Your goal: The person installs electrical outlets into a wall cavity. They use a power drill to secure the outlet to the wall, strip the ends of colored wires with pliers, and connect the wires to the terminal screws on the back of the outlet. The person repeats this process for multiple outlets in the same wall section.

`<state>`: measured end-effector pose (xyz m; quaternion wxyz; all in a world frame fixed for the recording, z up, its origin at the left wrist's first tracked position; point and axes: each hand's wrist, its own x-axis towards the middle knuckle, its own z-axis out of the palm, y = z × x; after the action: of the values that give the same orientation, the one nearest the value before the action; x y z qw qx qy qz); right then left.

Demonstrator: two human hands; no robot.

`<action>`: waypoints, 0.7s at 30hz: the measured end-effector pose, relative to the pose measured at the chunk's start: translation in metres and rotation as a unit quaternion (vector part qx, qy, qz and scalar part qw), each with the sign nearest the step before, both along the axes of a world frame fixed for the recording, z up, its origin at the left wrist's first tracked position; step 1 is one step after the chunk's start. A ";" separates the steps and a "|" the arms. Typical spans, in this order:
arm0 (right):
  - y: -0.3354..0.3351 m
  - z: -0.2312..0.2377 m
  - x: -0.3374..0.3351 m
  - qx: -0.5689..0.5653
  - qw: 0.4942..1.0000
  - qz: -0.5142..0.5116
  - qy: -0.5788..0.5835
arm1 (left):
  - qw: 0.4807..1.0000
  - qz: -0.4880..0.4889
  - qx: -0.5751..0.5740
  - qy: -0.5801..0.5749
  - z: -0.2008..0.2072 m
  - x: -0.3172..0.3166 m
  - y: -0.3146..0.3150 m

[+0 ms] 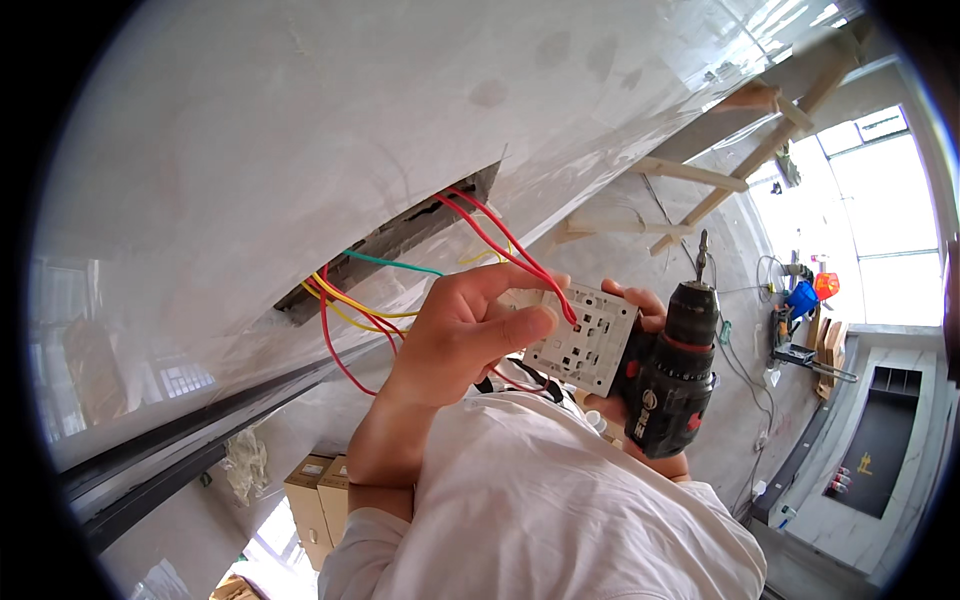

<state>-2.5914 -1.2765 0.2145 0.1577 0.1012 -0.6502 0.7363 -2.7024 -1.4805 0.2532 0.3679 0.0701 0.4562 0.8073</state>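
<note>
My left hand is closed, thumb against fingers, around a pair of red wires that come out of the wall. The bent wire ends meet the back of a white wall socket plate; whether they sit inside its terminals I cannot tell. Fingers of my right hand grip the plate's far edge, and a black cordless drill with its bit pointing up is also in that hand. The drill hides most of the right palm. Yellow wires and a green wire hang beside my left wrist.
A slot-shaped wall opening runs through the glossy wall panel. Wooden framing stands at the upper right. Cables trail over the floor. Cardboard boxes lie lower left, and a blue bucket stands by the windows.
</note>
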 end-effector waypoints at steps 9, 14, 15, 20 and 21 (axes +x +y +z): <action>-0.002 0.003 0.002 0.045 0.998 -0.029 0.028 | 0.996 0.073 -0.030 0.047 0.004 -0.002 0.018; -0.002 -0.004 0.001 -0.011 1.000 -0.019 0.023 | 0.995 0.056 -0.034 0.069 0.004 -0.001 0.011; -0.001 -0.005 0.000 -0.015 0.999 -0.011 0.026 | 0.996 0.054 -0.026 0.070 0.001 -0.001 0.010; 0.003 -0.007 -0.001 -0.048 0.999 0.003 0.012 | 0.996 0.020 -0.025 0.081 -0.005 -0.004 0.007; 0.003 -0.007 -0.001 -0.058 0.998 0.001 0.009 | 0.996 0.017 -0.021 0.082 -0.007 -0.004 0.007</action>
<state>-2.5927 -1.2739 0.2075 0.1685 0.0995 -0.6049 0.7719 -2.7068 -1.4739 0.2463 0.3173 0.1204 0.5029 0.7949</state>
